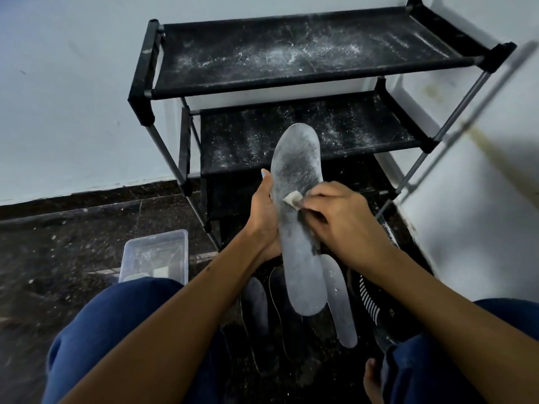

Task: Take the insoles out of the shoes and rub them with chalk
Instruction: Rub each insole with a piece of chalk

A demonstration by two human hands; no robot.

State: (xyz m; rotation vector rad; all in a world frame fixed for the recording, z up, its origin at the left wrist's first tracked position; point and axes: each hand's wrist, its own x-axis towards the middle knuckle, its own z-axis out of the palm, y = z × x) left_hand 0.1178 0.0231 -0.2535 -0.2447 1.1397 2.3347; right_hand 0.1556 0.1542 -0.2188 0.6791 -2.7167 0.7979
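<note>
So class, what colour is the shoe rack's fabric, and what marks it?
Black fabric on the shoe rack, streaked with white powder, seen in the head view.

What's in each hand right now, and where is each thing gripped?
The left hand grips the insole by its left edge near the middle. The right hand pinches a piece of chalk at its near end, pressing it on the insole.

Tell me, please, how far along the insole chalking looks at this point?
Done: at least two insoles are out of the shoes; one pale insole lies on the floor looking dusted. In hand: the left hand holds another insole upright while the right hand presses a chalk piece to its middle; dark patches remain near the toe. Left: finishing it, and a darker insole on the floor seems unchalked.
</note>
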